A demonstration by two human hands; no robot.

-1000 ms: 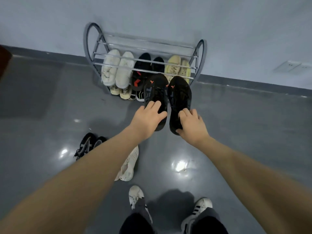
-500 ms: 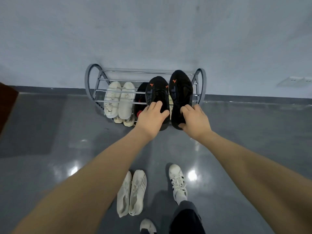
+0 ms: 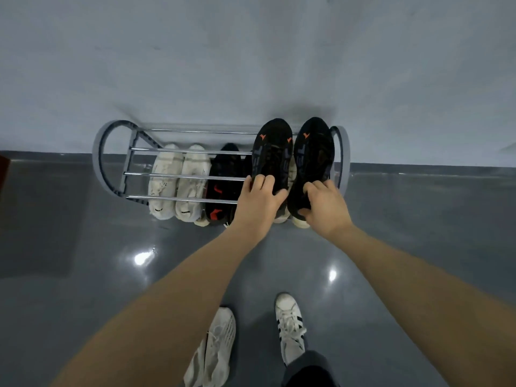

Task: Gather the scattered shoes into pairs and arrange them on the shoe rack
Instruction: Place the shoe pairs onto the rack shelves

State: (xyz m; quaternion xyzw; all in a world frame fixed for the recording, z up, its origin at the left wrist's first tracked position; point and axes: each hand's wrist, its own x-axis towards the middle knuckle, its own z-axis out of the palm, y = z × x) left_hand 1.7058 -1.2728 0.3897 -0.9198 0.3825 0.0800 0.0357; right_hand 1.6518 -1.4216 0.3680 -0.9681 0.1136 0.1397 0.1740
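A metal shoe rack (image 3: 184,178) stands against the wall. My left hand (image 3: 258,203) grips the heel of one black sneaker (image 3: 270,152). My right hand (image 3: 325,206) grips the heel of its twin, the other black sneaker (image 3: 314,155). Both shoes lie over the right end of the rack's top bars, toes toward the wall. Under the bars sit a white pair (image 3: 178,182) on the left and a black pair with red marks (image 3: 223,188) in the middle. Pale soles show beneath the held shoes.
A pair of off-white knit sneakers (image 3: 215,347) lies on the grey floor near my feet. My own foot in a white striped shoe (image 3: 289,325) stands to the right of them. The left half of the rack's top bars holds nothing.
I have stepped closer to the rack. Both hands carried the black sneakers to the right, from the rack's middle to its right end, over the top bars.
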